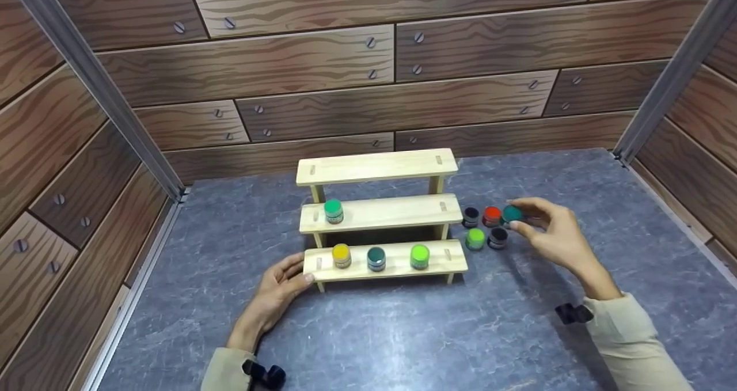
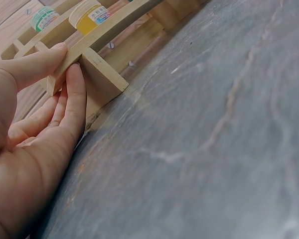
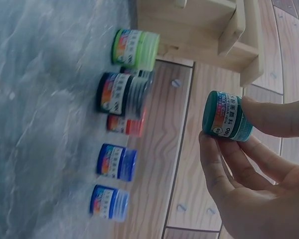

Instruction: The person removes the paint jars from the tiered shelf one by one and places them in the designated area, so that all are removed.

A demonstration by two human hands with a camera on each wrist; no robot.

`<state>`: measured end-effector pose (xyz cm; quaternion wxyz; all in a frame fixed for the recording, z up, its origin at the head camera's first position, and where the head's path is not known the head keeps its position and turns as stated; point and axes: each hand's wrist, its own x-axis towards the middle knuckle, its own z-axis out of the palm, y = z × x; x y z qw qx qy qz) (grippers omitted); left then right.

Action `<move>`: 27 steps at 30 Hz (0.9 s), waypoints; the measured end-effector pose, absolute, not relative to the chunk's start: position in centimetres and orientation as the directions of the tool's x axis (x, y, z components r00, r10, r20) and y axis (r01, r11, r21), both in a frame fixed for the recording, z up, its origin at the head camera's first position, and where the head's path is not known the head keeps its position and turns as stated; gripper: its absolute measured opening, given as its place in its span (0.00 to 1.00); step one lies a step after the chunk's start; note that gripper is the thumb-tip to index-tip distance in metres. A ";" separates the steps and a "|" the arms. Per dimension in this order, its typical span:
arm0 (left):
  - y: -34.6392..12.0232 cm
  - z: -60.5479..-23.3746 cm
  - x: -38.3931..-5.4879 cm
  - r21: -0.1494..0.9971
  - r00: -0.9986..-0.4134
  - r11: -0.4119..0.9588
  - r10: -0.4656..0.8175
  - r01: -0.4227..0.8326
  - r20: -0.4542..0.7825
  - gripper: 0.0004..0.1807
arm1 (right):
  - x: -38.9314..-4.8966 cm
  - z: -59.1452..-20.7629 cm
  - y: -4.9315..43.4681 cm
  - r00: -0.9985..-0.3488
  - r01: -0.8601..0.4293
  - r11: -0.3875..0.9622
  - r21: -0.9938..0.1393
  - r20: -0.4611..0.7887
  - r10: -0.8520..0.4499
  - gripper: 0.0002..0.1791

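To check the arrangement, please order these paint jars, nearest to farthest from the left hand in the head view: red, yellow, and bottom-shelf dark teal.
1. Yellow paint jar: bottom shelf, leftmost.
2. Dark teal paint jar: bottom shelf, middle.
3. Red paint jar: tabletop, right of wooden stand.

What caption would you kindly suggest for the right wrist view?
The right grip holds a teal jar; other jars stand on the tabletop.

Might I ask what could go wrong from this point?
The right hand pinches the teal jar clear of the table, so it might slip and fall. The left hand grips one end of the bottom shelf, so a tug could topple the yellow jar standing near that end.
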<state>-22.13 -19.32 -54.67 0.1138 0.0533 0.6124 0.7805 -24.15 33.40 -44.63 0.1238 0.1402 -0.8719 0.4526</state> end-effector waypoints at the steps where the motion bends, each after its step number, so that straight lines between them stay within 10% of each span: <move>1: -19.3 -54.7 -22.1 0.968 -0.969 -0.224 0.242 -0.113 -0.057 0.40 | -24.2 -44.7 33.6 -0.931 -0.353 0.552 -0.755 0.339 -0.132 0.22; 27: -19.4 -54.8 -22.2 0.972 -0.967 -0.211 0.248 -0.106 -0.052 0.41 | -26.6 -47.8 37.1 -0.985 -0.162 0.644 -0.747 0.084 -0.150 0.24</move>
